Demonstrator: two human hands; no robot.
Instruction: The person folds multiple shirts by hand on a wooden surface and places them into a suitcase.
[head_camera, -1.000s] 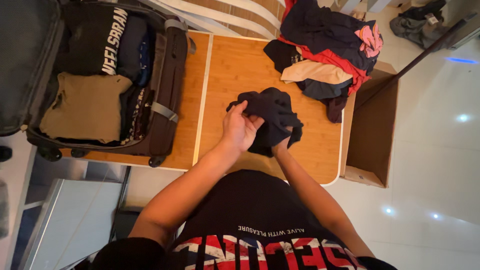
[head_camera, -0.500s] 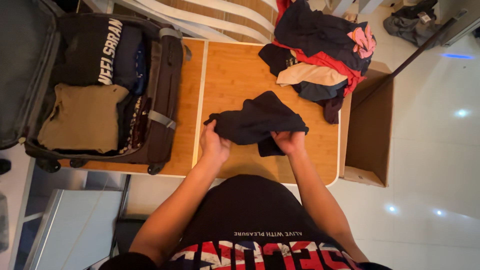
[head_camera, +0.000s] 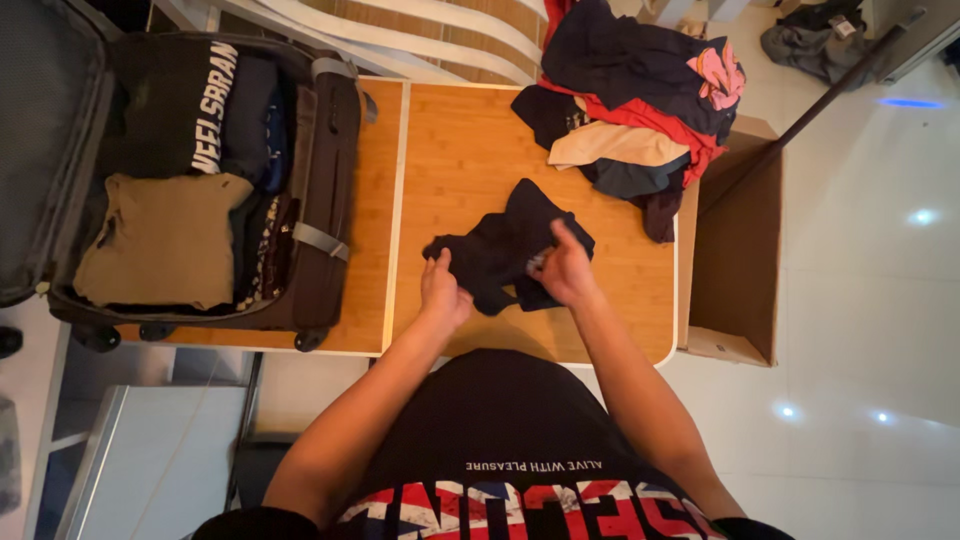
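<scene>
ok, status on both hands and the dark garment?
Left hand and right hand both gripping crumpled dark cloth garment on wooden table. Open suitcase to the left, heap of clothes beyond, neither touching.

Bare wooden tabletop (head_camera: 470, 150) is left open beyond the dark garment (head_camera: 510, 245). Passage leftward is blocked by the open suitcase (head_camera: 320, 200), rightward by the clothes pile (head_camera: 630, 110).
</scene>
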